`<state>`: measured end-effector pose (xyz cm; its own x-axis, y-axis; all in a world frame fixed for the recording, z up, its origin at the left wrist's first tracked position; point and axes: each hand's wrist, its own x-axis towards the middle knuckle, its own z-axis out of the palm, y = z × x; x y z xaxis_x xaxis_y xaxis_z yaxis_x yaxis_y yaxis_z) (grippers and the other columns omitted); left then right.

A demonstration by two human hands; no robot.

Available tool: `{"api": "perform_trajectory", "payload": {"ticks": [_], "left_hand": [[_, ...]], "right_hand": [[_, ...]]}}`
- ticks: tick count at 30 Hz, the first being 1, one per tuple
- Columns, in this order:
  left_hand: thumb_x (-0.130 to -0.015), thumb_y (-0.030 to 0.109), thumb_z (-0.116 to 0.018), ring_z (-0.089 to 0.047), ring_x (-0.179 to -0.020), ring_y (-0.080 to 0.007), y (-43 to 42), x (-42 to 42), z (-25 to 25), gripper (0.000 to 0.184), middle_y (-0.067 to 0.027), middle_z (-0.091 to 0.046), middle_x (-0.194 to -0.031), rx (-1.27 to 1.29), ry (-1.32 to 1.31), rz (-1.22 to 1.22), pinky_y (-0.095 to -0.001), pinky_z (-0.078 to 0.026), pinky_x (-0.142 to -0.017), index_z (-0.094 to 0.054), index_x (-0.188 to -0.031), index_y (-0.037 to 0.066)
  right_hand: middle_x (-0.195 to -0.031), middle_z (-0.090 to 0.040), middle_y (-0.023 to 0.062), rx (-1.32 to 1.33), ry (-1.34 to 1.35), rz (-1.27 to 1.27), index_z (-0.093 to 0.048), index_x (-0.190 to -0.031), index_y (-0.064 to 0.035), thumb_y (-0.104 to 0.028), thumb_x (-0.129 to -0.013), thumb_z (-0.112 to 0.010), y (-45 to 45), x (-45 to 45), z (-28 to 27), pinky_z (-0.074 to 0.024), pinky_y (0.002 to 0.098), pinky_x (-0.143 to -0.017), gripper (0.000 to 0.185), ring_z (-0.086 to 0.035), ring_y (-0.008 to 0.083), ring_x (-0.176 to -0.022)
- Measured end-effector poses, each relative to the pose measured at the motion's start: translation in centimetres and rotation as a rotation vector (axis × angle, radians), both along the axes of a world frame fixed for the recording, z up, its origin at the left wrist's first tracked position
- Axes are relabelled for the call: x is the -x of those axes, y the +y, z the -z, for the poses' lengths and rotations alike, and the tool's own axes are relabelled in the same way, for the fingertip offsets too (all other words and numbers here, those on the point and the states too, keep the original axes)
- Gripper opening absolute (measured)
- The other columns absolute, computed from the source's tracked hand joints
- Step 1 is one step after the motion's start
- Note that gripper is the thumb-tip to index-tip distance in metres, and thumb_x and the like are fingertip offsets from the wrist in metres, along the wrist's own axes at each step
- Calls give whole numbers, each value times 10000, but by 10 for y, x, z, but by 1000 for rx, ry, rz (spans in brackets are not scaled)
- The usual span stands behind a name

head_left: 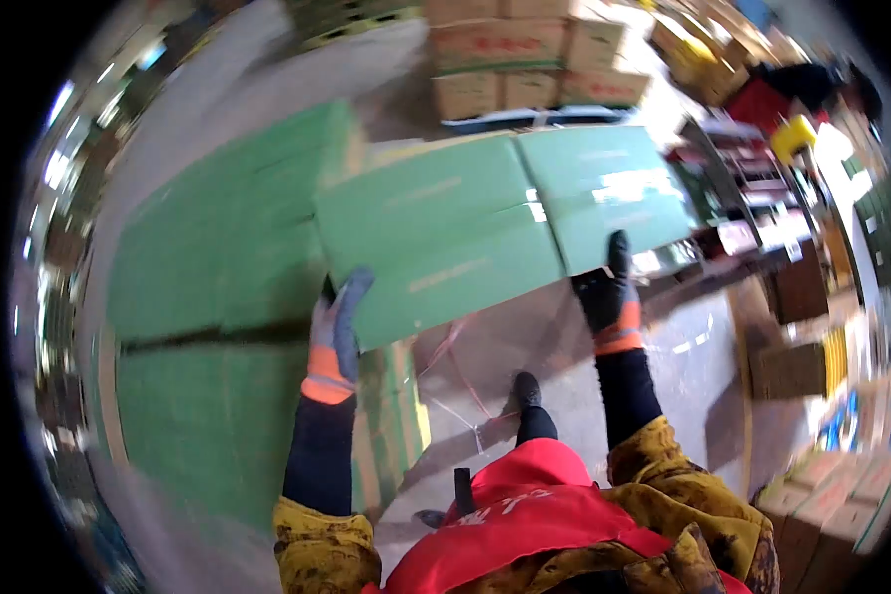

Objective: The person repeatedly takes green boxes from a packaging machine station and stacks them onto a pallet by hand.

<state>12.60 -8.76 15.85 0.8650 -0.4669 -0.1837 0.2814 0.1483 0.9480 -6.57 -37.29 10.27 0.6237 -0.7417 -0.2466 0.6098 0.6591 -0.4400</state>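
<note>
A long green carton [445,233] with a shiny top lies in front of me, level with my hands. My left hand [339,332], in a grey and orange glove, grips its near left corner. My right hand [609,302], in a dark glove with an orange cuff, holds its near edge close to a dark seam; its fingertips are partly hidden. Beyond that seam sits a second green panel or carton [609,183] with bright glare; I cannot tell whether the two are joined. Larger green cartons [218,228] are stacked at the left, close beside my left hand.
Brown cartons [495,45] are stacked at the back. A rack or conveyor with dark items [742,178] runs along the right, where another person in red and black [782,94] bends. Pink and white straps [455,366] trail on the floor by my foot. More cartons [832,505] stand at lower right.
</note>
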Motion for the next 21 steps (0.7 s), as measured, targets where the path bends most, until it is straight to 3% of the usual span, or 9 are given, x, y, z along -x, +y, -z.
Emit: {"api": "perform_trajectory", "payload": {"ticks": [2,6,10,13,14,15,16,19,21], "left_hand": [[-906,189,-574,-600,-1024,-201,90,33,-37,383,-108,-611,-1132,38,27,-165,-315,-465,-920,-536,-1196,-59],[-893,217,-599,-595,-1017,-202,307,77,-29,427,-106,-599,-1149,141,-231,-431,-321,-462,-923,-513,-1234,-24],[-953,237,-505,-504,-1166,-172,514,108,-23,401,-70,-527,-1283,125,-213,-689,-308,-403,-983,-486,-1290,21],[-951,278,-506,-520,-1115,-160,623,112,-50,430,-53,-538,-1240,132,-133,-869,-305,-404,-967,-477,-1294,21],[-950,291,-505,-522,-1107,-159,652,105,-53,439,-50,-539,-1233,144,-145,-908,-305,-404,-964,-475,-1296,22],[-914,331,-563,-544,-1043,-152,678,94,-56,443,-40,-546,-1194,173,-216,-928,-296,-449,-876,-504,-1241,39],[-914,330,-561,-542,-1048,-151,706,78,-52,442,-38,-545,-1197,178,-234,-939,-296,-442,-886,-503,-1245,43],[-955,332,-478,-500,-1155,-155,779,18,-37,476,-55,-509,-1282,180,-240,-940,-306,-393,-976,-453,-1319,27],[-958,329,-471,-502,-1155,-159,827,-37,-19,464,-53,-503,-1290,167,-222,-982,-311,-397,-974,-456,-1319,37]], "right_hand": [[-1294,-522,42,118,21,-36,-449,-1324,-105,-341,-915,-580,82,-10,-46,-374,354,-1036,490,-488,190,-1189],[-1267,-556,52,208,12,-455,-495,-1296,-100,-448,-882,-584,254,-47,-76,-423,352,-976,548,-528,205,-1151],[-1264,-549,60,127,-154,-819,-488,-1292,-68,-372,-904,-576,449,-126,-79,-398,331,-1006,501,-503,195,-1171],[-1208,-564,42,104,-74,-904,-527,-1239,-74,-289,-892,-613,583,-201,-78,-410,310,-977,416,-519,177,-1112],[-1187,-570,33,30,-202,-984,-540,-1213,-91,-298,-869,-646,619,-232,-69,-420,316,-965,415,-526,171,-1088],[-1134,-589,26,143,-45,-987,-559,-1175,-111,-319,-847,-671,657,-264,-73,-429,321,-946,404,-544,176,-1048],[-1000,-574,24,149,115,-1041,-605,-1097,-78,-364,-816,-711,684,-310,-56,-447,347,-819,415,-535,175,-906],[-807,-522,7,261,70,-1082,-598,-916,-96,-408,-735,-774,784,-412,-51,-468,343,-656,401,-518,154,-710],[-759,-508,17,292,93,-1111,-590,-919,-80,-441,-700,-788,840,-467,-49,-461,350,-601,466,-503,173,-640]]}}
